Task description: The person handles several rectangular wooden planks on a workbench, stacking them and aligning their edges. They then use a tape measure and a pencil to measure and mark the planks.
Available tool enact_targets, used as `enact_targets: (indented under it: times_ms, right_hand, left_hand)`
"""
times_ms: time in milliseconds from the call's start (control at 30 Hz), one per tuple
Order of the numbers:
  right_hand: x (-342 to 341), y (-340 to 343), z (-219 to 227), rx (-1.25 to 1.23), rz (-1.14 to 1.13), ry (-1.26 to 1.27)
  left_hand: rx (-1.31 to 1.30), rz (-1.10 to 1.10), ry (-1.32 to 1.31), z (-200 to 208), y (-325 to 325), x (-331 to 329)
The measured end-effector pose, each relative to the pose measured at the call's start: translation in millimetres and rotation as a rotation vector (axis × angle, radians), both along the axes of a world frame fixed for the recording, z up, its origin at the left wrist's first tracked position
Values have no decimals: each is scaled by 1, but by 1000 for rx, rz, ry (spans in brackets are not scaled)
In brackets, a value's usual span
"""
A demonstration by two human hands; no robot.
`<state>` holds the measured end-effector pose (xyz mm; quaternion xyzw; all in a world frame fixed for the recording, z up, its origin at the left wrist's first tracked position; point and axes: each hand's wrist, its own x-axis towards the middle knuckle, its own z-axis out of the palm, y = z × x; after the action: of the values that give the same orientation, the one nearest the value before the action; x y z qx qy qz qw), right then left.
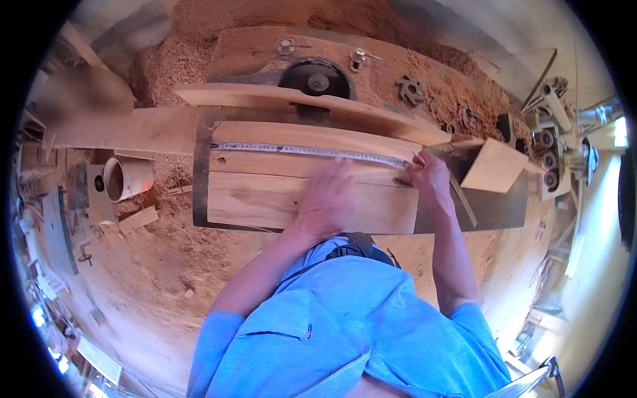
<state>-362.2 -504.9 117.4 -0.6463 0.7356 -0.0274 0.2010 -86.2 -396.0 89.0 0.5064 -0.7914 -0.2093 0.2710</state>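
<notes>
While the left hand [326, 199] lies spread flat on the board [292, 192], the tape measure [305, 151] already stretches just beyond it, and the right hand [430, 176] pinches a pencil [418, 158] at its end, marking apparently unfinished.

A floor thickly covered in pale brown sawdust [152, 265] is seen across most of the view, and a heaped mound of wood shavings [199, 40] is piled at the top. A dark metal saw table [504, 205] with a round black saw blade guard [315, 76] is set in the middle. A cream cylindrical plastic bucket [126, 178] is lying on its side at the left, with a short offcut of pale wood [138, 219] just beside it. A grey machine with round rollers [551, 146] is placed at the right. Bright daylight is admitted at the far right edge [620, 129].
</notes>
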Motion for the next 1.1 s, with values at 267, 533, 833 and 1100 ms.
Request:
enact_targets:
  times_ms: [267,533,833,1100]
  right_hand:
    - [-37,2,-7,-11,-91,-132]
    - [-75,1,-22,47,-72,-632]
    - [-46,-2,5,-441,-117,-848]
    - [61,14,19,-100,-107,-1170]
  left_hand:
    - [-30,-135,-116,-25,-34,-99]
    - [13,-179,-212,-21,-35,-102]
    - [15,-188,-188,-21,-35,-101]
    - [12,-198,15,-19,-40,-97]
